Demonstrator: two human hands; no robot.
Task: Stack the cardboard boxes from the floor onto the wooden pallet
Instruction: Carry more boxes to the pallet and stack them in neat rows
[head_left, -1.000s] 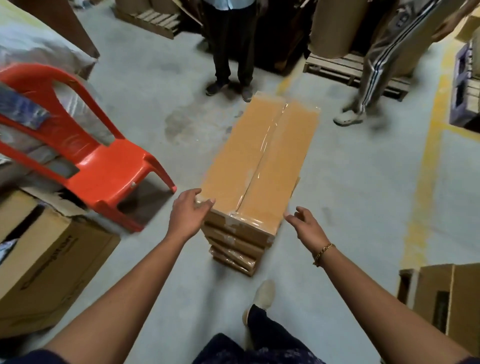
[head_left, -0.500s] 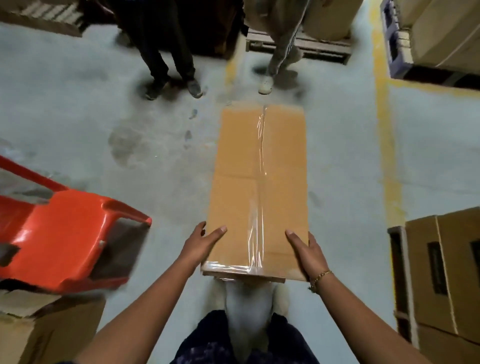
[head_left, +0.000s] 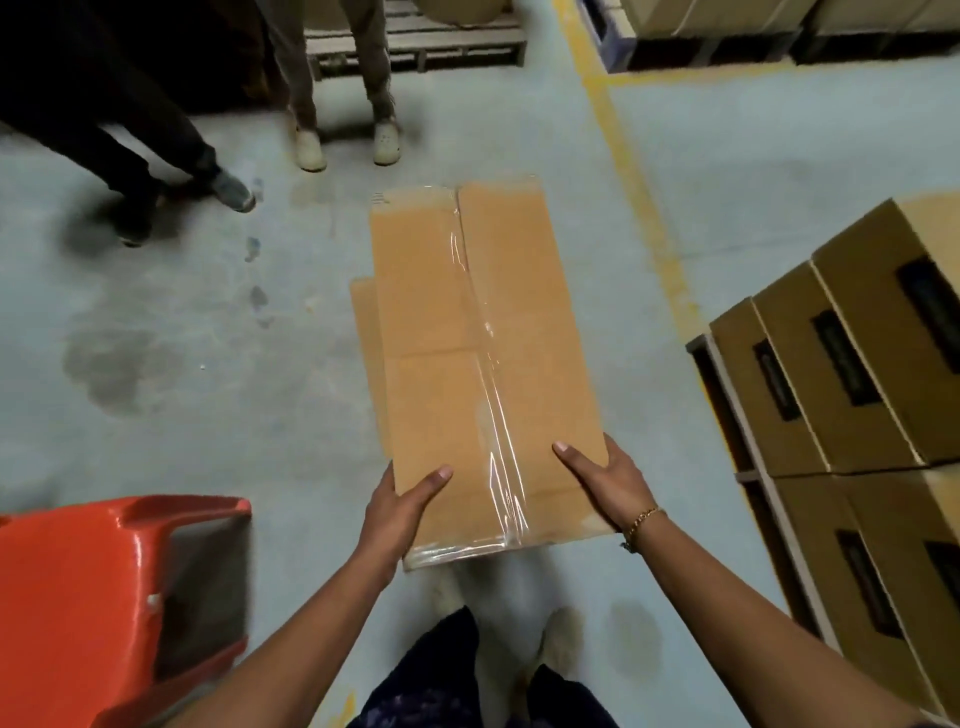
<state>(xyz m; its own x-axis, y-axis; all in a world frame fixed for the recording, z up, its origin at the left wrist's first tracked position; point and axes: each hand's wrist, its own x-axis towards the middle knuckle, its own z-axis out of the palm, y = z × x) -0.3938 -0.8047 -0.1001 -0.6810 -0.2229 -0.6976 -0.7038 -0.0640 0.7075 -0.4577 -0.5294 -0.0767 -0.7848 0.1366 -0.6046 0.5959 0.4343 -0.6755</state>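
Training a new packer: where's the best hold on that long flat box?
At the near end's two long edges, one hand per side, as the left hand and right hand do. The box is long and thin, so pinch both edges.

Tan box (head_left: 441, 322), red chair (head_left: 88, 587)

Light: dim, dark far corners.
Glare: clear tape strip (head_left: 491, 364) between the grips.
Blur: pale shoes (head_left: 558, 642) below.
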